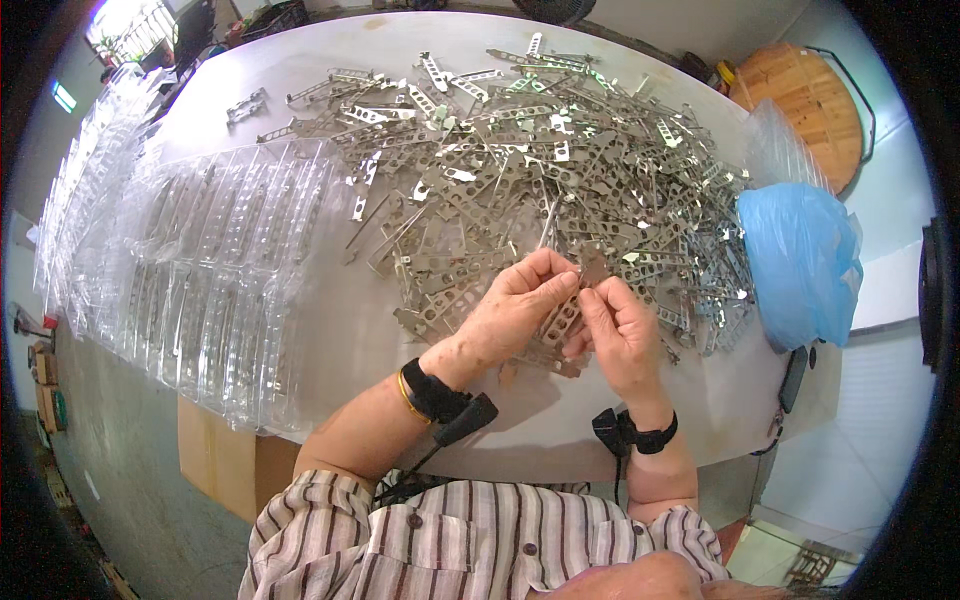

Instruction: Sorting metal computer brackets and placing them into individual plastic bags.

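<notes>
My left hand and my right hand meet over the near edge of a heap of metal parts. Between them is a flat perforated metal strip with a row of round holes, its wider tab showing above my fingertips. Thumb and fingers of each hand are closed in a pinch on it. A thin bright metal rod rises just beyond my left fingers; whether I hold it or it lies on the heap I cannot tell. The fingertips partly hide the strip.
The heap of similar perforated strips spreads over the white table. Clear plastic trays with parts in them stand at the left. A blue plastic bag is at the right, near more clear trays. A cardboard box sits below the table's left edge.
</notes>
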Demonstrator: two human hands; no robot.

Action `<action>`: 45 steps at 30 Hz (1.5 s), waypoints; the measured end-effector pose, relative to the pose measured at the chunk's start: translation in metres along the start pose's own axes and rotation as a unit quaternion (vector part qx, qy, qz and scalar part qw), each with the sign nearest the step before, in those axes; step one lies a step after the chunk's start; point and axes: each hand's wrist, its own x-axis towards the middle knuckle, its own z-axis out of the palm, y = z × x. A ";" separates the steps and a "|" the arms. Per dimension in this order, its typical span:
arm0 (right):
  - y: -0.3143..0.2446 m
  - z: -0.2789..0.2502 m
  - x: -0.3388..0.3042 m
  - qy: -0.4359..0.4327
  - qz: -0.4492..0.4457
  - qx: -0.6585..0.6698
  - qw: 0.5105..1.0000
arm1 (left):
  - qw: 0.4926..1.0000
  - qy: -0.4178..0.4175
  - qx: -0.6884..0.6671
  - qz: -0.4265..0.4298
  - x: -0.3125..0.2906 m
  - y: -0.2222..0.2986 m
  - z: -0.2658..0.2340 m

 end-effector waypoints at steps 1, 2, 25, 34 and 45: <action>-0.002 0.001 0.000 0.002 0.000 0.004 1.000 | 1.000 -0.009 -0.023 0.006 0.000 -0.001 0.001; -0.003 0.003 0.001 0.004 -0.001 0.007 1.000 | 1.000 -0.008 -0.022 0.006 0.000 -0.001 0.001; 0.007 -0.009 0.008 0.062 -0.118 -0.030 0.991 | 0.969 -0.047 0.236 0.052 -0.006 0.012 0.009; 0.003 -0.015 0.005 0.050 -0.092 0.056 0.993 | 0.954 -0.052 0.271 0.121 -0.007 0.020 0.004; 0.007 -0.021 0.007 0.114 -0.237 0.145 0.954 | 0.970 -0.040 0.196 0.140 0.001 0.012 -0.011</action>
